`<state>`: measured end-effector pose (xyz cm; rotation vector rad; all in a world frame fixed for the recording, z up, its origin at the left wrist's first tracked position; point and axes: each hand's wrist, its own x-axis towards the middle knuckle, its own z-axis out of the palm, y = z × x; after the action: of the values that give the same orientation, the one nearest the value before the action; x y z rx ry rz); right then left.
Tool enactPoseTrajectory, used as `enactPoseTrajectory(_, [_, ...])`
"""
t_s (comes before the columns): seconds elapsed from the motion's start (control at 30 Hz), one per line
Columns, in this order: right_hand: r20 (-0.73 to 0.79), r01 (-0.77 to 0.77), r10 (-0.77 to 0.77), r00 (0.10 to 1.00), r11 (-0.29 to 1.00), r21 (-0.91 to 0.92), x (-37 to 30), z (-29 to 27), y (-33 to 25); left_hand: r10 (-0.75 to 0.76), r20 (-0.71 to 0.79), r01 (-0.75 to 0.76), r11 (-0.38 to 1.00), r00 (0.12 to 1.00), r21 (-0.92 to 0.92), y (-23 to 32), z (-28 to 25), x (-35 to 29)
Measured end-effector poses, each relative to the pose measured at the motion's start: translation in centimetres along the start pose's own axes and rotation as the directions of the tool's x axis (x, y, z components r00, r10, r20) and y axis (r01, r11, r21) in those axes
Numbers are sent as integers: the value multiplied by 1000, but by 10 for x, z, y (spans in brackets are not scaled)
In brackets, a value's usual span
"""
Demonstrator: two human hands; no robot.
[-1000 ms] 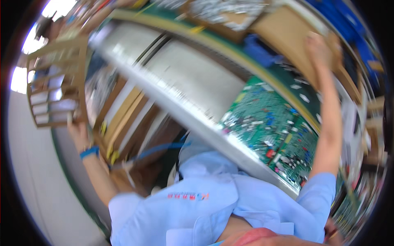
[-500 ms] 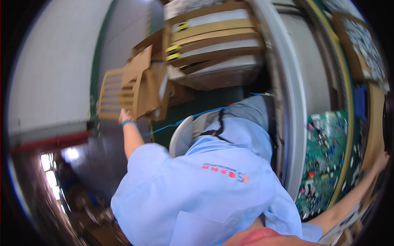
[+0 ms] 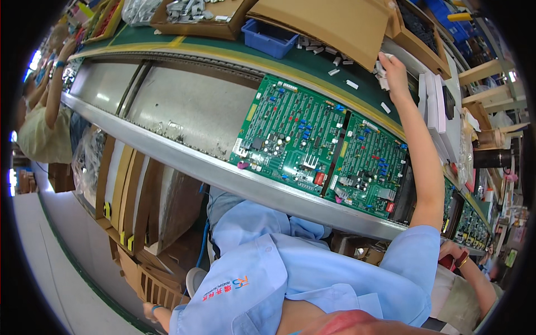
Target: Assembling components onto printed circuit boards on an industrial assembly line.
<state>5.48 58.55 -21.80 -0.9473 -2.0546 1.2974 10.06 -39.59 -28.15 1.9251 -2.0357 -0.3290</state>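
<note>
Right hand: the right hand [image 3: 392, 70] is reaching up to the far edge of the green conveyor bench [image 3: 312, 61], fingers pinching small white plastic parts [image 3: 381, 71] under the flap of a tilted brown cardboard box [image 3: 335, 22].
Left hand: the left hand [image 3: 149, 310] is hanging low beside a slotted cardboard divider [image 3: 156, 287]; its grip cannot be told.
Room: two green circuit boards [image 3: 318, 145] are filling the belt's near edge; bare metal is lying open to their left.
Change: half a second ago the view was facing the floor, the left hand lifting that divider.
Axis: the boards are running lengthwise along the belt.
</note>
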Motion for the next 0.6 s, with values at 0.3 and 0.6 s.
enactPoseTrajectory(0.3, [1, -57, 58, 998, 994, -92, -20, 6, -46, 656, -511, -790, 224, 555, -571, 288, -22, -43])
enactPoseTrajectory(0.6, [104, 23, 22, 994, 911, -412, -4, 3, -77, 867, -488, -324, -492, -100, -808, 381, -38, -379])
